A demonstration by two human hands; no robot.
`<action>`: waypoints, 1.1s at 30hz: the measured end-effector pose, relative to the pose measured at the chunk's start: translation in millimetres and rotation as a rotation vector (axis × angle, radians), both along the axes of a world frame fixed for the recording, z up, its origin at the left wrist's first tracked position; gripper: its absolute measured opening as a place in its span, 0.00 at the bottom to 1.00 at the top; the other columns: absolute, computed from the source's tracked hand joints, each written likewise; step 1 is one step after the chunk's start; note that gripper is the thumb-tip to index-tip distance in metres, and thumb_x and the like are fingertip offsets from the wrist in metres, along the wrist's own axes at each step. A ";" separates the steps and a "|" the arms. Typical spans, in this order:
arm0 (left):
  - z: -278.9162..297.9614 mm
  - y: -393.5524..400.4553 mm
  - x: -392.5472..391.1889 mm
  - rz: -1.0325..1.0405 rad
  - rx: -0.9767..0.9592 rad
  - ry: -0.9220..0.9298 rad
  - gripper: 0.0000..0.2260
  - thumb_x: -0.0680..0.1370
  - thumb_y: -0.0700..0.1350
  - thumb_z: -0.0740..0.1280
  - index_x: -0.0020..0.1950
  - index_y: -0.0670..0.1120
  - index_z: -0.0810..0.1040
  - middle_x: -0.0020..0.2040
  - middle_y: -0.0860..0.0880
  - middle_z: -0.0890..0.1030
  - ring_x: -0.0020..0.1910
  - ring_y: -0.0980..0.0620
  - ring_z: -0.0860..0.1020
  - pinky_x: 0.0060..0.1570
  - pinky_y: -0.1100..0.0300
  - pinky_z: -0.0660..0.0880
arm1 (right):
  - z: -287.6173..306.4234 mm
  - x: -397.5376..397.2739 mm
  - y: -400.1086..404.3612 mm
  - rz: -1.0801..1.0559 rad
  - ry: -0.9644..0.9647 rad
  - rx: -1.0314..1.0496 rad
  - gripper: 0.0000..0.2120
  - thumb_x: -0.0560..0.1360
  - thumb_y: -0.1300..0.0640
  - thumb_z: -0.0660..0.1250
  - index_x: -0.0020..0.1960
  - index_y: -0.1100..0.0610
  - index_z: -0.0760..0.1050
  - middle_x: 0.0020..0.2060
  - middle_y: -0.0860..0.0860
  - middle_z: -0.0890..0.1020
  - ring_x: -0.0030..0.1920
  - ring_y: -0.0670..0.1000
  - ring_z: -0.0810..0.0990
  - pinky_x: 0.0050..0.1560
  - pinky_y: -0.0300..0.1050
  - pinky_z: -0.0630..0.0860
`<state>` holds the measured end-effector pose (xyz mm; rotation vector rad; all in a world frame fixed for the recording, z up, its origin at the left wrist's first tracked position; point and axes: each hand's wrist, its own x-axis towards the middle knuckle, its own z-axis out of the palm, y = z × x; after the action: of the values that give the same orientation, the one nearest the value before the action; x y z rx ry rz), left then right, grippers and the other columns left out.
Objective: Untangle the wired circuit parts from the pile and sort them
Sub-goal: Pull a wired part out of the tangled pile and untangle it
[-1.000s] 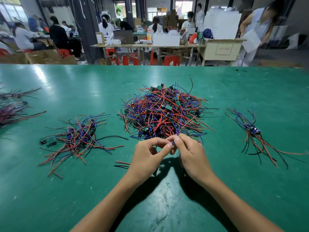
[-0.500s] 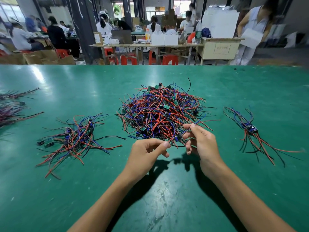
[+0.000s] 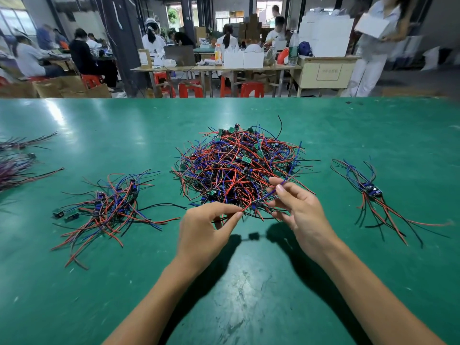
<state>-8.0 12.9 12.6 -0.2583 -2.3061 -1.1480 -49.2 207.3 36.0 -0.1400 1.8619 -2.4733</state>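
Head view: my left hand (image 3: 204,227) pinches a red lead at thumb and forefinger, grip narrow; my right hand (image 3: 298,207) pinches a blue lead of the same wired part (image 3: 257,204), which hangs stretched between the two hands just off the near edge of the pile (image 3: 239,168). Whether its other leads are free of the pile I cannot tell.

Pile sits mid-worktop (image 3: 124,295): red, blue and black leads with small green boards. Left of the pile, a loose sorted group (image 3: 109,205); right of the pile, well apart, a smaller bundle (image 3: 371,195).

Handling, my judgement: each part is very light; leads are thin, soft and springy, so they snag on neighbours and drag them along. Insulation looks smooth, so it may slide in a pinch. Solder joints at the little board are likely the weak spot. Best hold is close to the board or on the board edges, drawing slowly toward me and away from the pile, easing off if neighbouring leads lift with it.
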 end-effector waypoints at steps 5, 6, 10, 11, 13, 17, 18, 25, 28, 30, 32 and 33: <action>-2.2 -2.5 -2.9 0.018 -0.032 0.065 0.05 0.73 0.44 0.78 0.47 0.53 0.88 0.42 0.61 0.85 0.35 0.61 0.78 0.38 0.59 0.77 | -5.7 -0.7 -2.5 0.026 0.063 0.011 0.08 0.82 0.62 0.63 0.54 0.54 0.81 0.45 0.49 0.85 0.44 0.46 0.82 0.46 0.37 0.79; -2.8 -3.1 -3.7 0.029 -0.022 0.077 0.05 0.73 0.44 0.78 0.47 0.53 0.88 0.42 0.61 0.85 0.36 0.61 0.78 0.38 0.60 0.76 | -6.4 -0.9 -2.7 0.021 0.077 0.016 0.08 0.82 0.63 0.63 0.54 0.55 0.81 0.45 0.49 0.85 0.45 0.46 0.82 0.47 0.37 0.79; -3.9 -5.5 -7.5 0.053 0.030 0.097 0.07 0.72 0.42 0.79 0.47 0.52 0.88 0.43 0.60 0.85 0.42 0.57 0.81 0.41 0.58 0.78 | -9.1 -1.0 -2.2 0.020 0.107 -0.031 0.08 0.80 0.66 0.64 0.55 0.57 0.79 0.46 0.50 0.87 0.49 0.46 0.84 0.51 0.36 0.79; -3.9 -6.0 -8.0 0.060 0.035 0.103 0.07 0.72 0.42 0.79 0.47 0.52 0.88 0.43 0.60 0.85 0.43 0.57 0.82 0.41 0.58 0.78 | -9.5 -0.6 -2.2 0.036 0.106 -0.069 0.09 0.80 0.67 0.64 0.54 0.58 0.79 0.46 0.52 0.87 0.50 0.48 0.84 0.52 0.37 0.79; -3.8 -7.0 -8.8 0.071 0.044 0.110 0.08 0.71 0.41 0.79 0.47 0.52 0.88 0.43 0.60 0.85 0.43 0.57 0.81 0.41 0.59 0.77 | -10.6 0.1 -2.3 0.062 0.107 -0.126 0.09 0.79 0.68 0.64 0.54 0.59 0.79 0.47 0.54 0.87 0.51 0.50 0.85 0.53 0.38 0.79; -3.5 -7.6 -8.2 0.086 0.055 0.124 0.07 0.71 0.41 0.79 0.47 0.52 0.88 0.42 0.59 0.85 0.43 0.57 0.80 0.42 0.61 0.75 | -13.5 -0.7 -3.0 0.080 0.103 -0.164 0.08 0.79 0.68 0.64 0.54 0.59 0.78 0.49 0.57 0.86 0.54 0.53 0.84 0.56 0.40 0.79; -2.9 -7.5 -8.2 0.087 0.064 0.123 0.07 0.71 0.41 0.79 0.46 0.52 0.88 0.42 0.59 0.85 0.43 0.56 0.80 0.42 0.63 0.74 | -13.7 -1.0 -3.3 0.083 0.102 -0.176 0.08 0.79 0.68 0.64 0.54 0.59 0.78 0.50 0.57 0.86 0.55 0.54 0.84 0.57 0.41 0.79; -1.2 -3.9 -7.5 0.013 0.086 0.033 0.03 0.74 0.44 0.77 0.46 0.51 0.88 0.39 0.63 0.85 0.37 0.67 0.78 0.39 0.76 0.67 | -12.3 -0.3 -2.9 0.053 0.121 -0.112 0.11 0.73 0.59 0.70 0.55 0.59 0.78 0.51 0.57 0.87 0.52 0.52 0.86 0.54 0.41 0.81; -2.3 -0.1 -6.1 -0.049 0.089 -0.014 0.02 0.75 0.47 0.76 0.47 0.53 0.87 0.37 0.60 0.84 0.33 0.62 0.77 0.35 0.74 0.66 | -4.1 -1.1 0.4 -0.037 0.108 -0.102 0.12 0.73 0.55 0.71 0.54 0.57 0.75 0.48 0.55 0.88 0.47 0.49 0.86 0.49 0.40 0.82; -2.4 2.0 -4.9 -0.101 0.101 -0.043 0.02 0.76 0.49 0.75 0.48 0.54 0.86 0.37 0.58 0.84 0.32 0.58 0.77 0.34 0.70 0.68 | 5.3 -2.9 6.4 -0.106 0.082 -0.140 0.12 0.73 0.53 0.71 0.53 0.57 0.75 0.45 0.54 0.88 0.43 0.50 0.87 0.45 0.40 0.82; -2.7 2.3 -4.5 -0.131 0.113 -0.055 0.02 0.77 0.49 0.75 0.47 0.53 0.86 0.38 0.60 0.85 0.34 0.57 0.79 0.35 0.68 0.70 | 14.1 -6.8 14.3 -0.193 0.086 -0.179 0.09 0.76 0.53 0.70 0.53 0.56 0.75 0.40 0.50 0.86 0.40 0.51 0.87 0.40 0.42 0.83; -3.0 1.8 -4.2 -0.136 0.111 -0.058 0.02 0.77 0.50 0.75 0.46 0.53 0.87 0.38 0.60 0.85 0.33 0.58 0.79 0.35 0.67 0.70 | 18.3 -10.0 19.9 -0.242 0.103 -0.193 0.05 0.79 0.55 0.68 0.52 0.55 0.76 0.37 0.47 0.84 0.38 0.51 0.87 0.38 0.43 0.84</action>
<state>-12.3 14.7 9.6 -0.3491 -2.2951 -1.3629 -59.2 227.2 54.3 -0.0516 1.7681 -2.8594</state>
